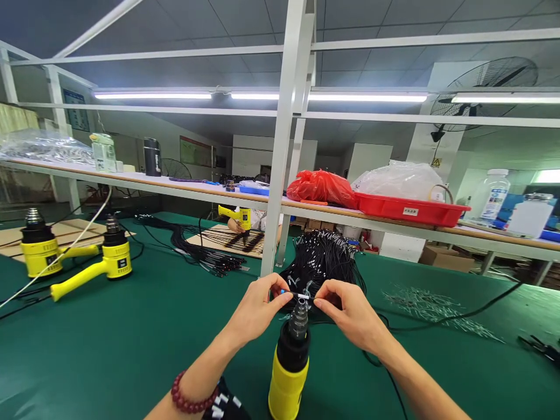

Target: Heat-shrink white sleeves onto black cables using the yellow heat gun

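Observation:
A thin black cable with a white sleeve (303, 296) and a bluish end is stretched between my two hands. My left hand (256, 308) is closed, pinching its left end between thumb and fingertips. At the right end, my right hand (352, 314) has thumb and index finger closed on it. Directly below the sleeve stands a yellow and black heat gun (289, 376), upright, its metal nozzle close under the cable. Whether nozzle and cable touch, I cannot tell. Behind my hands lies a large bundle of black cables (324, 256) with white tips.
Two more yellow heat guns (116, 256) stand at left. Another cable bundle (210, 251) lies mid-table. Across the bench, a person's hand (236, 225) holds a heat gun. Thin clear strips (437, 309) lie at right. A shelf post (286, 134) rises ahead; a red tray (411, 211) sits on the shelf.

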